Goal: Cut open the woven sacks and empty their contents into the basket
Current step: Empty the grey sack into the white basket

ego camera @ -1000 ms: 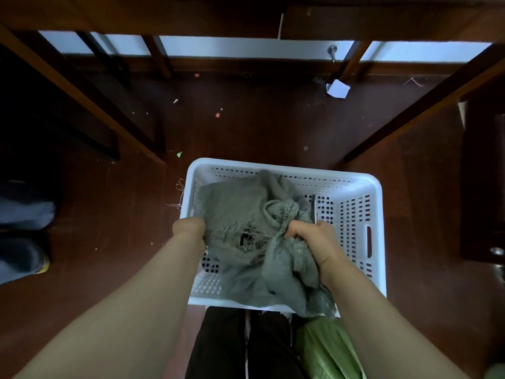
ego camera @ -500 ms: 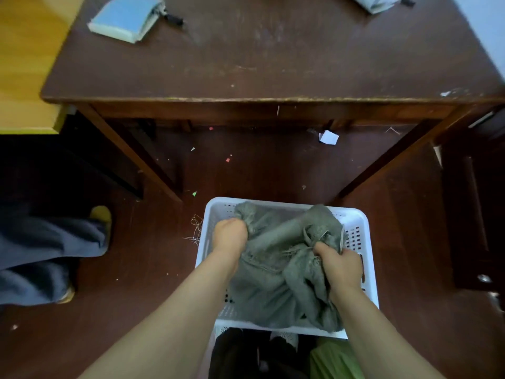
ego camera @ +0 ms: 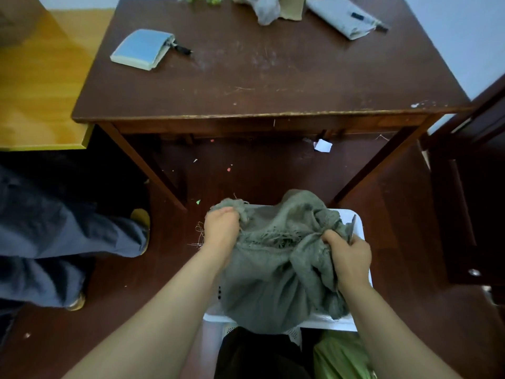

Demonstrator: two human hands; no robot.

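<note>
**Grey-green woven sack (ego camera: 273, 269) held over the white basket (ego camera: 328, 322), gripped in both hands**

Head view: the woven sack is at 6 o'clock, just below the middle of the view. It is slumped in a loose heap that covers nearly all of the basket beneath it. Only the basket's white rim shows, at the sack's 5 o'clock and 7 o'clock edges and at its far right corner. The basket sits on the dark red-brown floor (ego camera: 396, 214).

Your left hand (ego camera: 221, 228) is curled tight on a frayed corner of the sack at its 10 o'clock edge, with loose threads trailing beside the knuckles. Your right hand (ego camera: 347, 255) is fisted around a gathered bunch of the weave at the sack's 3 o'clock side. Between your two hands the cloth is pulled into a torn, stringy band.

At 12 o'clock stands the dark wooden counter (ego camera: 273, 86), its top scuffed. A pale blue pouch (ego camera: 142, 49) lies at the counter's 10 o'clock, and a folded grey bundle (ego camera: 341, 17) at its 1 o'clock. A white paper scrap (ego camera: 323, 145) lies on the floor under the counter's front edge.

At 9 o'clock you can see another person's legs (ego camera: 54, 242) in dark blue trousers. A yellow tabletop (ego camera: 35, 91) sits at 10 o'clock. Something green (ego camera: 341, 356) lies at 5 o'clock, below the basket.
</note>
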